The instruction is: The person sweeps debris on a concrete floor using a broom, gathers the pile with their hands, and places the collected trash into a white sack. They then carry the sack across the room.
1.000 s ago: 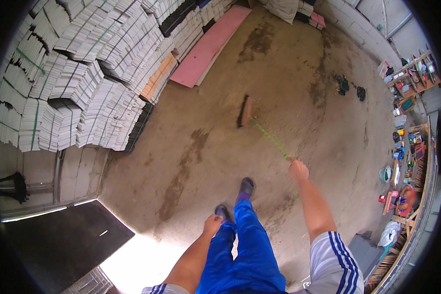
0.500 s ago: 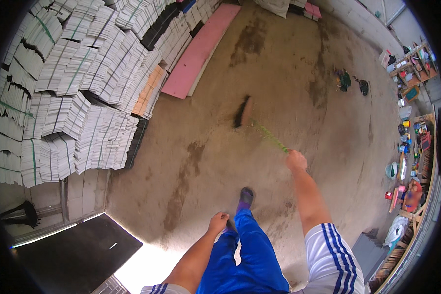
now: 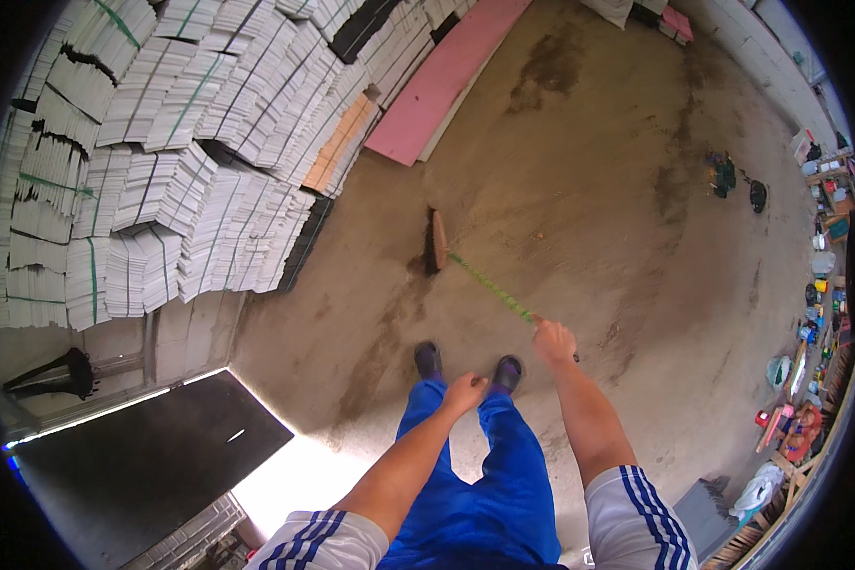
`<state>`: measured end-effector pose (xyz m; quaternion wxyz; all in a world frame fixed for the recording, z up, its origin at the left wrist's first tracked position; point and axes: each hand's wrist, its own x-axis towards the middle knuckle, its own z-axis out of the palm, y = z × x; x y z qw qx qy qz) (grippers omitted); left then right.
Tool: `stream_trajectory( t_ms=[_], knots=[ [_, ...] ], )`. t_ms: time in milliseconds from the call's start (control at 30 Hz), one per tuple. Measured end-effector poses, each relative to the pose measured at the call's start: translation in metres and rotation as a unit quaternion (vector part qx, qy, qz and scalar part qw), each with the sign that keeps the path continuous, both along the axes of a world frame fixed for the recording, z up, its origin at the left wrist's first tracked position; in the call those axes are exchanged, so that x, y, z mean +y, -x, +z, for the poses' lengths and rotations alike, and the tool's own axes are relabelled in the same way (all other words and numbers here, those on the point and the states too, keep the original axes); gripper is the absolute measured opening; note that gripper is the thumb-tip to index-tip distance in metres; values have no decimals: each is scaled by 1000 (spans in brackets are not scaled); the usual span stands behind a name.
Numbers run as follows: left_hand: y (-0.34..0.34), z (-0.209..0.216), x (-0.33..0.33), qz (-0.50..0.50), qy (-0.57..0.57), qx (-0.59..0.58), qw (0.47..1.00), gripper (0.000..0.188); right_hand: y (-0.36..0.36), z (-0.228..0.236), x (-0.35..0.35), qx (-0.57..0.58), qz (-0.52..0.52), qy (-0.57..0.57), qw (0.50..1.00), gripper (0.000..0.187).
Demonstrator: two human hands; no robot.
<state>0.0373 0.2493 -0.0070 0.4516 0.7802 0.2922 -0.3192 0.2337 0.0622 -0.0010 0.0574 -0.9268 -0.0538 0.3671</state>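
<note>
I have my right hand (image 3: 553, 340) closed around the top end of the broom (image 3: 465, 266), gripping its green handle where it runs out; the grip looks like a full fist, thumb side up the shaft. My left hand (image 3: 465, 389) hangs free in front of my thigh, fingers loosely curled, holding nothing. The broom stretches away from me across the concrete floor (image 3: 617, 190), its brush head resting on the ground out toward the middle of the floor, just short of the stacked white bundles (image 3: 190, 171) and the pink board (image 3: 442, 81) leaning along them.

I judge the broom to be light and stiff: a thin rigid pole with the weight at the far end, so a one-handed hold at the very tip gives little leverage and the head may wobble or drag. A second hand lower on the handle would steady it. The handle looks smooth, perhaps a little slick in a sweaty palm. The bristles should flex against the rough concrete; nothing about it is fragile.
</note>
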Motion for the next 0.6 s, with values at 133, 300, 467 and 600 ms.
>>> stream_trajectory(
  t_ms=[133, 300, 467, 600],
  knots=[
    [-5, 4, 30, 15, 16, 37, 999, 42, 6, 53, 15, -5, -50, 22, 998, 49],
    [13, -5, 79, 16, 5, 56, 998, 41, 61, 59, 46, -13, 15, 16, 1000, 50],
    [26, -13, 138, 9, -23, 50, 998, 40, 108, 24, 154, 38, 85, -19, 996, 28],
    [46, -17, 181, 30, -26, 44, 998, 37, 97, 29, 176, 48, 11, 23, 999, 27]
  ],
)
